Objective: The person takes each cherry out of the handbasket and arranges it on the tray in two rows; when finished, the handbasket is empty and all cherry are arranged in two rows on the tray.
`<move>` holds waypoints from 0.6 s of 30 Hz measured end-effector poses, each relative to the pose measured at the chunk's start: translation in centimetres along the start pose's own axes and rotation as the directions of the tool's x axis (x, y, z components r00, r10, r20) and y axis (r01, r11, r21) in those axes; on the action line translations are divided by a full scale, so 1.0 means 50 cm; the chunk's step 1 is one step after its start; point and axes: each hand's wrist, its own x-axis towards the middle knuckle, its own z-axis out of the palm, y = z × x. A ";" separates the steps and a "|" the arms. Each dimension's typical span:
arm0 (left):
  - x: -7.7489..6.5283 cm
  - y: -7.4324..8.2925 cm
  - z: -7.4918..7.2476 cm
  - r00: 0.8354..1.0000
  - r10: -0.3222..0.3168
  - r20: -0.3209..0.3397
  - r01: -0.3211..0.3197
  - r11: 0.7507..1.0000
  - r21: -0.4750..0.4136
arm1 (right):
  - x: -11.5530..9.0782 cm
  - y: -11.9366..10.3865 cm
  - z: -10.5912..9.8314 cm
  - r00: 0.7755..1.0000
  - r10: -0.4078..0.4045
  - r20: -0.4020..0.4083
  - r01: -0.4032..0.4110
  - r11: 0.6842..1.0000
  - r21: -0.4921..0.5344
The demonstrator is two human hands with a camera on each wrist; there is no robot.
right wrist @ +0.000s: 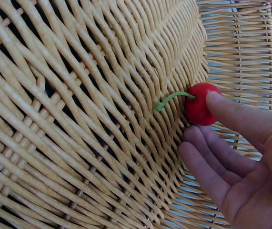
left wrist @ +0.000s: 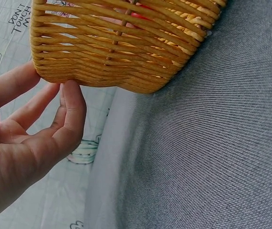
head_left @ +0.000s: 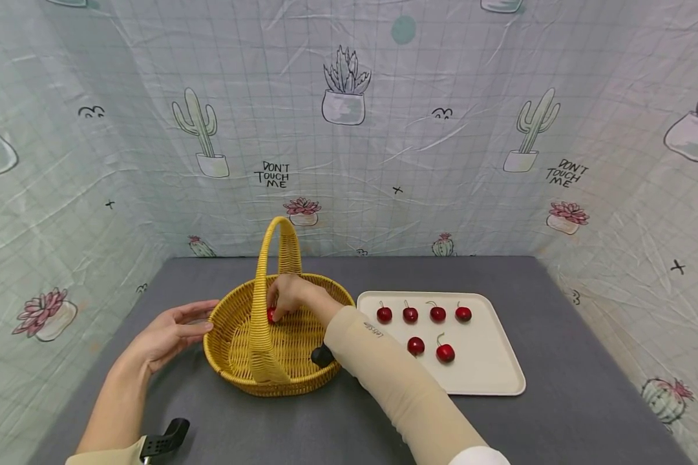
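Note:
Inside a yellow woven basket (head_left: 232,368) with a tall arched handle, my right hand (head_left: 287,294) holds a red cherry (right wrist: 202,104) close to the woven bottom. The thumb presses on the fruit's side, and its green stem (right wrist: 174,97) points away from the hand across the weave. Two other fingertips reach just below the cherry in the right wrist view. At the basket's left side, my left hand (head_left: 165,332) touches the rim and outer wall with extended fingertips. The left wrist view shows those fingers (left wrist: 74,107) against the wicker.
Right of the basket lies a cream tray (head_left: 488,371) with several stemmed cherries (head_left: 437,314) in two rows, the back row longer. A grey cloth (head_left: 256,433) covers the table, and a cactus-print curtain (head_left: 395,155) stands behind and on both sides. My right forearm crosses the basket's right rim.

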 end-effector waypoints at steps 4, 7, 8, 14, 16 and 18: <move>0.001 0.003 0.002 1.000 -0.004 -0.003 0.004 1.000 0.001 | 0.001 0.002 0.000 1.000 -0.011 0.005 0.011 1.000 -0.008; 0.001 0.005 0.004 1.000 -0.005 -0.003 0.005 1.000 0.001 | 0.001 0.005 -0.001 1.000 -0.016 0.014 0.016 1.000 -0.010; 0.001 0.005 0.005 1.000 -0.005 -0.002 0.005 1.000 0.002 | 0.001 0.006 -0.002 1.000 -0.016 0.017 0.016 1.000 -0.005; 0.000 0.006 0.007 1.000 -0.017 -0.005 0.017 1.000 0.007 | -0.006 0.001 -0.015 0.999 -0.003 0.045 0.000 0.998 0.065; -0.001 0.006 0.007 1.000 -0.022 -0.009 0.022 1.000 0.010 | -0.009 -0.003 -0.023 0.999 -0.006 0.050 0.002 0.996 0.092; -0.001 0.005 0.006 1.000 -0.024 -0.011 0.024 1.000 0.017 | -0.013 -0.006 -0.031 0.998 -0.019 0.054 0.013 0.994 0.106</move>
